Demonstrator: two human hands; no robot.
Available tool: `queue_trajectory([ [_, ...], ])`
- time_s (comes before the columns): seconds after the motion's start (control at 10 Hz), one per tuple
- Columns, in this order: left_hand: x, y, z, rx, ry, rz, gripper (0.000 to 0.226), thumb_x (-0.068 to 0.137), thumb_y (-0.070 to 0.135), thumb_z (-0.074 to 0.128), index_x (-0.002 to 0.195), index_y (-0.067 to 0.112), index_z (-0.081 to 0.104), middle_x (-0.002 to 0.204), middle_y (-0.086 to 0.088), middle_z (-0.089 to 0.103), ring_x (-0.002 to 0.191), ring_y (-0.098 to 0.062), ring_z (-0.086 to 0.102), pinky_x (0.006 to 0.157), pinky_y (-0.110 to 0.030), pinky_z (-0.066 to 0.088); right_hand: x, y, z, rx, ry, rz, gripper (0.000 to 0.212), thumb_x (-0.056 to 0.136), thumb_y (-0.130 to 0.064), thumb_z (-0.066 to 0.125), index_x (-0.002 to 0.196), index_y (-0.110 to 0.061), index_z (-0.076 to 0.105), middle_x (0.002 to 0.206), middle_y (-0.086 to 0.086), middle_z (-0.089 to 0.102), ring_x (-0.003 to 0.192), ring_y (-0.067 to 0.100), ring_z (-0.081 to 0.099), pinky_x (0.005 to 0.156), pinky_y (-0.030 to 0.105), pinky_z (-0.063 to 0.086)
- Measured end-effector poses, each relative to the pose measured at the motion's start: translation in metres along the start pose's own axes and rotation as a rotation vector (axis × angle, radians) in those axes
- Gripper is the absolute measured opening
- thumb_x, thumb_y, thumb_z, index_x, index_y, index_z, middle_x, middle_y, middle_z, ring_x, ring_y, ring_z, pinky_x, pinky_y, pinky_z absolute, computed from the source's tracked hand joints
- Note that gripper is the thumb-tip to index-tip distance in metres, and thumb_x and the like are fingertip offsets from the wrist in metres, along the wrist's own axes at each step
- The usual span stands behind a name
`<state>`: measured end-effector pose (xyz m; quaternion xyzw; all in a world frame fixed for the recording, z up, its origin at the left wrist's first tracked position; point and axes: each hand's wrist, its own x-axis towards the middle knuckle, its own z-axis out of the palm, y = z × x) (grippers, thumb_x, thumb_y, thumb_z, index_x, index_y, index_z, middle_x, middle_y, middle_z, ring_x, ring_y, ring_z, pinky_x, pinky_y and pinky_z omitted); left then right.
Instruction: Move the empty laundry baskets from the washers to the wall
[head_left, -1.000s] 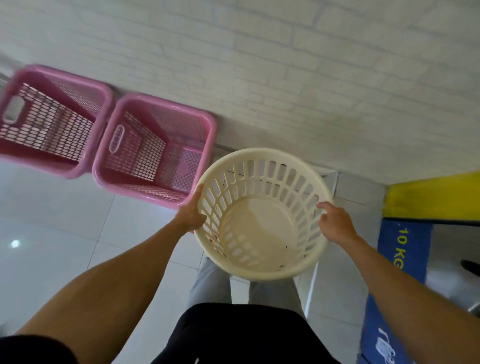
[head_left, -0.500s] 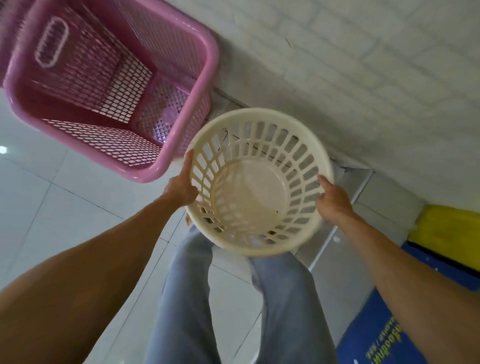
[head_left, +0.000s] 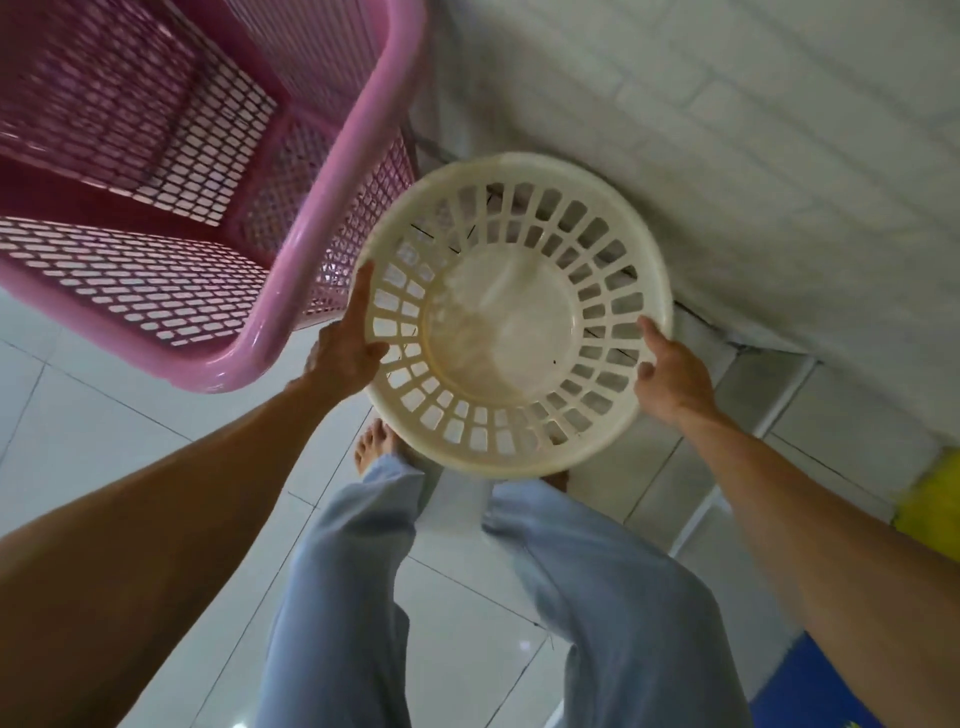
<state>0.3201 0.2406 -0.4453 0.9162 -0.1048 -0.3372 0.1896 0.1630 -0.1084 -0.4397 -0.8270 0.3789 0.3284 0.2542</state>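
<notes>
A round cream laundry basket (head_left: 511, 332), empty, hangs low over the floor close to the white brick wall (head_left: 727, 156). My left hand (head_left: 347, 351) grips its left rim and my right hand (head_left: 670, 376) grips its right rim. A pink square basket (head_left: 332, 218), also empty, stands against the wall just left of the cream one, their rims almost touching.
White floor tiles (head_left: 104, 447) lie to the left and below. My legs in light blue trousers (head_left: 358, 571) and a bare foot (head_left: 371, 447) are under the basket. A yellow and blue machine panel (head_left: 930, 509) is at the right edge.
I have bent down and moved closer to the wall. The cream basket has dropped lower beside the pink basket. The second pink basket has left the view.
</notes>
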Motion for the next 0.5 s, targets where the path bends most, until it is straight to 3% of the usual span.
queue_trajectory([
  [0.2,0.017,-0.004,0.004,0.000,0.020,-0.050,0.107,0.087,0.001,0.063,0.153,0.028,-0.017,0.113,-0.027,0.062,0.066,-0.031,0.065,0.055,-0.045,0.059,0.005,-0.007,0.012,0.005,0.028,-0.020,0.066,0.101,-0.016,0.047,0.158,-0.035,0.020,0.142,0.012,0.043,0.119,0.032,0.054,0.096,0.040,0.046],
  [0.3,0.016,0.002,0.004,0.005,0.045,-0.044,0.107,0.083,0.000,0.062,0.154,0.026,-0.014,0.090,-0.009,0.053,0.065,-0.031,0.064,0.052,-0.040,0.057,-0.004,-0.016,0.012,0.039,0.009,0.033,0.067,0.101,-0.017,0.048,0.158,-0.035,0.018,0.141,0.014,0.042,0.120,0.032,0.053,0.097,0.043,0.046],
  [0.4,0.002,0.007,-0.001,0.006,-0.025,-0.121,0.106,0.083,0.003,0.061,0.153,0.031,-0.013,0.098,-0.006,0.056,0.070,-0.023,0.063,0.049,-0.032,0.053,-0.029,-0.028,0.002,0.044,-0.030,0.063,0.067,0.101,-0.019,0.050,0.159,-0.028,0.018,0.145,0.016,0.039,0.125,0.033,0.051,0.102,0.043,0.044],
  [0.5,-0.033,0.020,-0.011,0.119,-0.214,-0.126,0.098,0.086,0.019,0.063,0.152,0.040,-0.007,0.131,-0.016,0.053,0.101,-0.031,0.064,0.070,-0.039,0.059,-0.075,-0.051,-0.009,0.022,-0.066,0.038,0.065,0.101,-0.025,0.050,0.159,-0.027,0.020,0.152,0.017,0.032,0.131,0.034,0.047,0.104,0.043,0.043],
])
